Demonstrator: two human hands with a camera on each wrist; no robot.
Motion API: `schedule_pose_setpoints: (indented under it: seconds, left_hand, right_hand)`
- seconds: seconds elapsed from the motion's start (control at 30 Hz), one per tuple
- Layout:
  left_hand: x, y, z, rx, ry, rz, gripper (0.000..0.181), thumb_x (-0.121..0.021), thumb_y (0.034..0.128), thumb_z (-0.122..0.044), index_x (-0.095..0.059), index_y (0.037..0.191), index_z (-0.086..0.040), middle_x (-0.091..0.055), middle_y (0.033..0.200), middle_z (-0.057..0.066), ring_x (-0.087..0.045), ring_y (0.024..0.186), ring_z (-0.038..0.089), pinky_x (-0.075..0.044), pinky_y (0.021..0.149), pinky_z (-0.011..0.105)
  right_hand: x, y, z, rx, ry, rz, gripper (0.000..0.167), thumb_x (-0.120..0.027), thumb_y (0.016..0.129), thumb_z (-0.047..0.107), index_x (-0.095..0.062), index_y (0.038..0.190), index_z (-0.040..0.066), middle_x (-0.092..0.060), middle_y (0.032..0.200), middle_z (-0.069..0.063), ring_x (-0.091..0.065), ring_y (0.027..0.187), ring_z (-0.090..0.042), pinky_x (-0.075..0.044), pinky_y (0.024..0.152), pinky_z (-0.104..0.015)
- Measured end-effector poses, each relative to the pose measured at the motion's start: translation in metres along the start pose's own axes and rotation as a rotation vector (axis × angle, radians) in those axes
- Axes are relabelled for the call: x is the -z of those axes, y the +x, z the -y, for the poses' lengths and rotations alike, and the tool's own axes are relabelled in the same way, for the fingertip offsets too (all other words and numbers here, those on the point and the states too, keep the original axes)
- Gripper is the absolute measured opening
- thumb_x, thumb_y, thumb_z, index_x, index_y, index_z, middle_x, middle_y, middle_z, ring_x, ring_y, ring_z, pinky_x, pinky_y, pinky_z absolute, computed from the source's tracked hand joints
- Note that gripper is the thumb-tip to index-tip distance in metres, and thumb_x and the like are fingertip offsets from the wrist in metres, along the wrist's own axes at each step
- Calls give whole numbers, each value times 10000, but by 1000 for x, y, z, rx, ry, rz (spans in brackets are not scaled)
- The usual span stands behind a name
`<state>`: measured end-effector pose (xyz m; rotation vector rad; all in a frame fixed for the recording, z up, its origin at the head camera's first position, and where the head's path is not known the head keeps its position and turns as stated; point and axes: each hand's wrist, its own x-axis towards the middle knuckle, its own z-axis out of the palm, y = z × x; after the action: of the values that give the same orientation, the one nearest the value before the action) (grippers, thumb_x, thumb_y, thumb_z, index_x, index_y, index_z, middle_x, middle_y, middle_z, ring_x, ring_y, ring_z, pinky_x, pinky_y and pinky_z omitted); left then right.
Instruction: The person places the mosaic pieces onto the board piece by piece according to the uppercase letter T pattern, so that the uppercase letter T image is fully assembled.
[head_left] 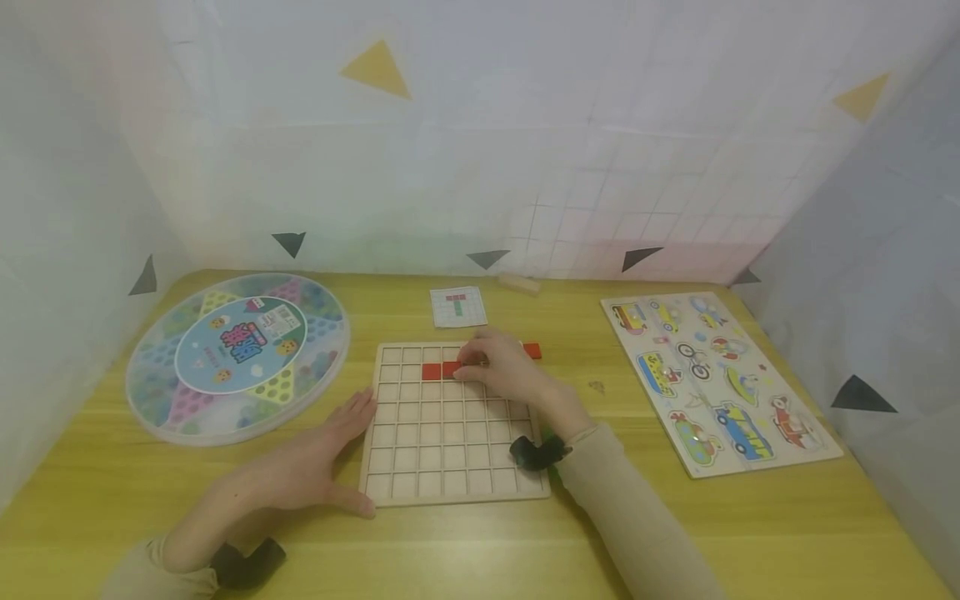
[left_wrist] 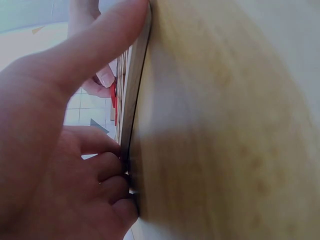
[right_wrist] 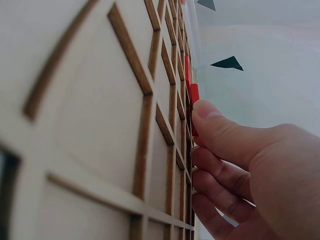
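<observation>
A wooden grid board lies flat on the table. My left hand rests against its left side, thumb at the near corner and fingers spread along the edge. Over the board's far rows, my right hand pinches a red square tile between thumb and fingers; in the right wrist view it sits slightly proud of the grid. Left of it, another red tile lies in a cell. More red shows at the board's far right corner, partly behind the right hand.
A pattern card with red and green squares lies beyond the board, near a small wooden block. A round game box stands left, a picture puzzle board right. Something green peeks out under the right wrist.
</observation>
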<state>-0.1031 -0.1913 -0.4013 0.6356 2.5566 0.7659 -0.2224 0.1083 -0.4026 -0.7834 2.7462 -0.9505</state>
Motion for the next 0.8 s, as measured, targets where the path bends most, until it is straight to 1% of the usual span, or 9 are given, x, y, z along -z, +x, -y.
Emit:
schedule_pose_setpoints:
  seconds: [0.3,0.5,0.8]
  left_hand:
    - [1,0,0,0,4,-2,1294,-792,654,-677,-148,1603,-80,22,1687,72,-19,1547,324,-161,1222,538]
    - [2,-2,-2,-8,-6,-2,1284,-785,663,-680,-155,1600,-68,12,1686,92,-27,1543,351,-161,1214,559]
    - [4,-3,-4,-20,-17,-4,1284,-778,669,-679,-155,1596,-46,8,1682,128,-33,1534,394,-152,1208,585]
  right_hand:
    - [0,0,0,4,3,4,150,-764,895,258,-754,994,146,-608,941,40,-535,906,-159,-466,814,-313]
    - [-1,0,-1,17,14,-5,149,-776,883,243,-750,993,146,-628,948,45,-546,907,-150,-476,829,-313]
    - [1,-1,1,47,-20,-18,164,-779,879,235,-746,988,118,-620,937,16,-539,907,-168,-472,821,-319]
